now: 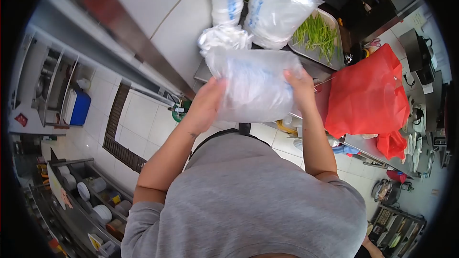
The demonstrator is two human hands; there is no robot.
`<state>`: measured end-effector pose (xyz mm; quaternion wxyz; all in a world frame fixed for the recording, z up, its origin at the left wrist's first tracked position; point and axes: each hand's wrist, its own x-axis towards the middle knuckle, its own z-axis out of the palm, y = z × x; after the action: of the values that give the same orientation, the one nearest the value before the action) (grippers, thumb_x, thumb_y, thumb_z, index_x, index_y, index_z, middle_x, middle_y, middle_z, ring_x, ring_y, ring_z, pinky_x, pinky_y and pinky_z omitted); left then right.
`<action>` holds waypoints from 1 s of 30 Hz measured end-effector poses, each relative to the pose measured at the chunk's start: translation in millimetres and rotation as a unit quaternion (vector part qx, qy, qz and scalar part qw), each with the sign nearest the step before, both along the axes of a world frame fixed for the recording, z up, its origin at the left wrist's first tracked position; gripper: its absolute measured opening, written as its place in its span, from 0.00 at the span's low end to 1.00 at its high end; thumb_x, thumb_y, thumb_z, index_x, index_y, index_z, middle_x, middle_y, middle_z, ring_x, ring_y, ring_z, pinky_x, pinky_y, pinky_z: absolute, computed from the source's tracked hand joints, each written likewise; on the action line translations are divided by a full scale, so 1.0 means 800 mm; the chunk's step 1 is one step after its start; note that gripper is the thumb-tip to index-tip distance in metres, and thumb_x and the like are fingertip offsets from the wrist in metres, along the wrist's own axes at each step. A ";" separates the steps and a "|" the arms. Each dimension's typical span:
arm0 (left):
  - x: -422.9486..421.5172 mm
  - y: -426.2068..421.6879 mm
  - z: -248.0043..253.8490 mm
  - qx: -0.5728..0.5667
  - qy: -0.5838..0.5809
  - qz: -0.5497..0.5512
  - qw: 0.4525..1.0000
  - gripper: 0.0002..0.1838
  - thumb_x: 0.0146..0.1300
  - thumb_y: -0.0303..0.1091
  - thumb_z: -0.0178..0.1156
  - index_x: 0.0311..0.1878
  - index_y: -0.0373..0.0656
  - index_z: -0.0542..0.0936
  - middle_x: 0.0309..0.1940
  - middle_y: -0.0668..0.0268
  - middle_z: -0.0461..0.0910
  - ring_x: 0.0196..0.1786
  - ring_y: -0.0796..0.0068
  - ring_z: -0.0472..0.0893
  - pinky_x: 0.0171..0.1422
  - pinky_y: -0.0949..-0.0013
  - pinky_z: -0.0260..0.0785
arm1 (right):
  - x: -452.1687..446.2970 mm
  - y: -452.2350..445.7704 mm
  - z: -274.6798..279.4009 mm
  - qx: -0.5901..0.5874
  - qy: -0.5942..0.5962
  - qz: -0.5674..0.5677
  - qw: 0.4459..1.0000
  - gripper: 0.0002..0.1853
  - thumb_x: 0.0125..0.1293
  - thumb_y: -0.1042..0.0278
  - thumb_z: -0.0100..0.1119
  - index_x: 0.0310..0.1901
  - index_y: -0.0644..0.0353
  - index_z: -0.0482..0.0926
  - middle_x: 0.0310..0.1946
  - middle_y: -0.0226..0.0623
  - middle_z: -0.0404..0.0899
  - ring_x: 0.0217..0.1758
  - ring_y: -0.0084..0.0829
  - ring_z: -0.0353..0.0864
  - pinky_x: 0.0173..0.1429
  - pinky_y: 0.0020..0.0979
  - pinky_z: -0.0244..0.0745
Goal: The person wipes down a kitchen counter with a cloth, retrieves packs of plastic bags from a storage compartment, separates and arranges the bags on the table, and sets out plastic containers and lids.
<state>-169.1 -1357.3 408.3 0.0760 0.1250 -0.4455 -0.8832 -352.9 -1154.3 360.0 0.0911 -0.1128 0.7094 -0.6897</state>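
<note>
Between my two hands is a pack of clear plastic bags [258, 86], held up in front of my body and slightly blurred. My left hand [206, 105] grips its left edge, with the fingers partly hidden behind it. On the opposite edge my right hand [301, 86] has its thumb on the front face and its other fingers out of sight. Just beyond stand two more plastic packs with blue print, a narrow one [228, 0] and a wide one [277, 12]. A crumpled white plastic bundle [224, 38] lies against the held pack.
A metal tray [340, 43] of cut green stalks [315, 36] sits at the back right. Beside it on the steel counter is a large red bag [368, 95]. Shelves with containers [100, 210] stand at lower left, and a floor drain grate [114, 129] crosses the tiles.
</note>
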 end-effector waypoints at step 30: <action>0.134 0.008 -0.099 -0.485 -0.099 -0.157 0.854 0.23 0.56 0.35 0.59 0.54 0.33 0.72 0.47 0.50 0.78 0.50 0.50 0.78 0.55 0.58 0.69 | 0.258 -0.062 0.002 -0.199 -0.322 0.278 0.883 0.19 0.60 0.70 0.63 0.51 0.62 0.70 0.42 0.34 0.78 0.43 0.24 0.77 0.51 0.25 0.71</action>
<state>-61.5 -1350.7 329.4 -0.0568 0.0877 -0.8365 -0.5379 -146.7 -1204.0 361.3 0.4783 -0.0927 0.4286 -0.7609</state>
